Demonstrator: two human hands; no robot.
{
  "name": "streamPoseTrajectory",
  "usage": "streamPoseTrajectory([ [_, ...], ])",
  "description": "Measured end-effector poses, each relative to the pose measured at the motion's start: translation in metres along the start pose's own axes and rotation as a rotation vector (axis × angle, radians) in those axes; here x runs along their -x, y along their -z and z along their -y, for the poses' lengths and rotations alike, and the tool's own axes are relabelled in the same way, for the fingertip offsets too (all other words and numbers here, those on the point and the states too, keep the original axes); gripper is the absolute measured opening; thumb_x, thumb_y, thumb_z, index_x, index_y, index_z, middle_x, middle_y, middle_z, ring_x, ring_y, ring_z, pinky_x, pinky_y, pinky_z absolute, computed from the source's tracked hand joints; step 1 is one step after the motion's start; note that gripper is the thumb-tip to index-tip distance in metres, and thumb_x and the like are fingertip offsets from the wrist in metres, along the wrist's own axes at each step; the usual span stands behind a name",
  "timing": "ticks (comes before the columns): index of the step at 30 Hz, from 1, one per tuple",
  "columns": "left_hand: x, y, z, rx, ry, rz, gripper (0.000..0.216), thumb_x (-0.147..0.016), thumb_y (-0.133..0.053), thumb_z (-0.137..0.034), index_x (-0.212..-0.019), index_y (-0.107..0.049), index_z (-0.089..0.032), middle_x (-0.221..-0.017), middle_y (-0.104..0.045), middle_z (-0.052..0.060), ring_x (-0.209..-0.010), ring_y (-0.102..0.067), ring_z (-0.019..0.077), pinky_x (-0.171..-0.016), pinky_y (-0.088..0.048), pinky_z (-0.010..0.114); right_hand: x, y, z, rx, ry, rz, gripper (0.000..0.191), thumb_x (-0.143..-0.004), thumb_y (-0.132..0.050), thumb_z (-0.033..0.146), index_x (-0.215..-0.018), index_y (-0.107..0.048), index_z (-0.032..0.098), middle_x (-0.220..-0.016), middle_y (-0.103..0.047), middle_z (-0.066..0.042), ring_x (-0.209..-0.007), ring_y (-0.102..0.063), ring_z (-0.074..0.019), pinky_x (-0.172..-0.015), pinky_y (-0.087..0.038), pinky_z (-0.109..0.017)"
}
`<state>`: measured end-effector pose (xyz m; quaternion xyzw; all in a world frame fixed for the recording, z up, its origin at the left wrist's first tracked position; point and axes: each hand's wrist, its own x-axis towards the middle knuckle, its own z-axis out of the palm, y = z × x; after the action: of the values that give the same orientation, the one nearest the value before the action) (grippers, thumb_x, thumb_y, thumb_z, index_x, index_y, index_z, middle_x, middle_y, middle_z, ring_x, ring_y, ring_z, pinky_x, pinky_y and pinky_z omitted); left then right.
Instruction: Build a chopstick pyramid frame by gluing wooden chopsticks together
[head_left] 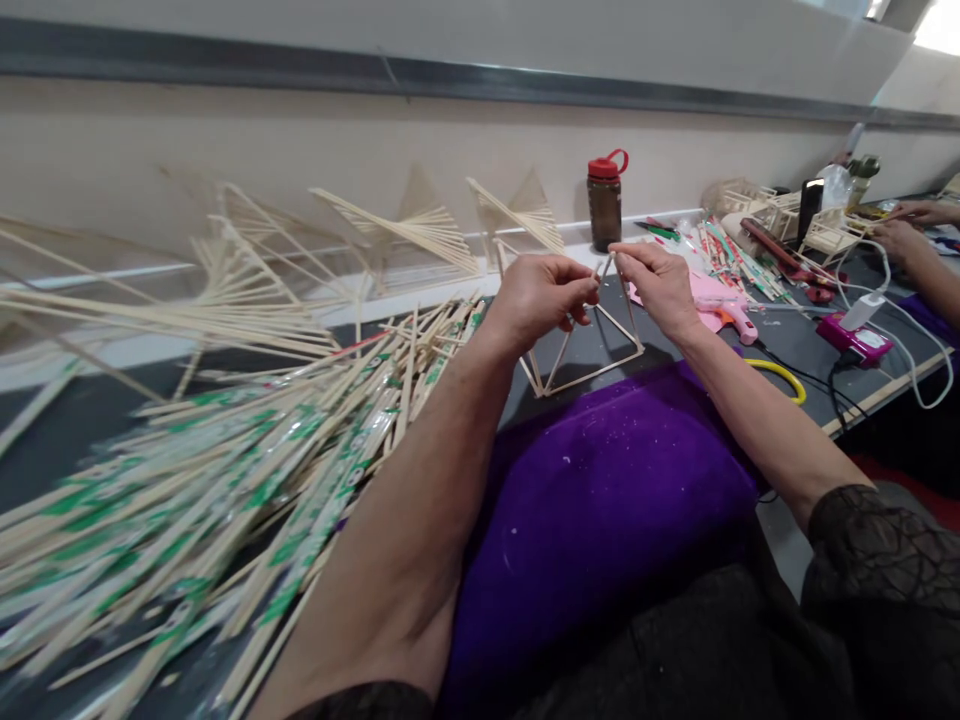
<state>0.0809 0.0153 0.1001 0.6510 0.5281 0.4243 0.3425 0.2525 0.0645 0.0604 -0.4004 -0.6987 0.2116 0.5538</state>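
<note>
Pinching the wooden frame (592,372) near its top, left hand (536,300) and right hand (660,288) are both clamping their grip on its sticks.

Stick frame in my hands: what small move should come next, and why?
I'd probably hold the stick frame steady before letting go: your left hand and right hand both pinch near its top, and whether the sticks are joined there can't be told.
</note>
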Motion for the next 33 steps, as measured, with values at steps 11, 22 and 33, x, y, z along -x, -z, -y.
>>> streamPoseTrajectory([
  [11, -0.0014, -0.0014, 0.0039, -0.001, -0.002, -0.002, 0.008, -0.085, -0.068, -0.018, -0.084, -0.075, -0.014, -0.077, -0.076, 0.007, -0.055, -0.065, 0.0103, -0.048, -0.047, 0.017, 0.0013, -0.0072, 0.0035, -0.014, 0.029, -0.001, 0.021, -0.095, -0.062, 0.022, -0.102, -0.081, 0.027, -0.102, -0.077, -0.001, -0.103, -0.069, -0.0166, -0.099, -0.054, -0.036],
  [22, -0.0005, -0.0041, 0.0018, 0.01, -0.018, -0.001, 0.009, -0.086, -0.069, -0.018, -0.08, -0.074, -0.013, -0.072, -0.074, 0.006, -0.052, -0.063, 0.0095, -0.046, -0.045, 0.017, 0.005, -0.0064, 0.0096, -0.034, -0.009, -0.009, 0.02, -0.093, -0.063, 0.021, -0.099, -0.082, 0.025, -0.098, -0.076, -0.001, -0.099, -0.068, -0.0166, -0.094, -0.054, -0.034],
  [33, -0.0021, -0.0068, 0.0019, 0.003, 0.006, -0.024, 0.008, -0.084, -0.069, -0.014, -0.078, -0.074, -0.014, -0.074, -0.074, 0.007, -0.052, -0.064, 0.0103, -0.048, -0.048, 0.02, 0.0032, -0.0042, 0.0059, -0.005, 0.024, 0.016, 0.021, -0.094, -0.064, 0.019, -0.098, -0.082, 0.027, -0.095, -0.073, -0.001, -0.097, -0.067, -0.0155, -0.093, -0.053, -0.033],
])
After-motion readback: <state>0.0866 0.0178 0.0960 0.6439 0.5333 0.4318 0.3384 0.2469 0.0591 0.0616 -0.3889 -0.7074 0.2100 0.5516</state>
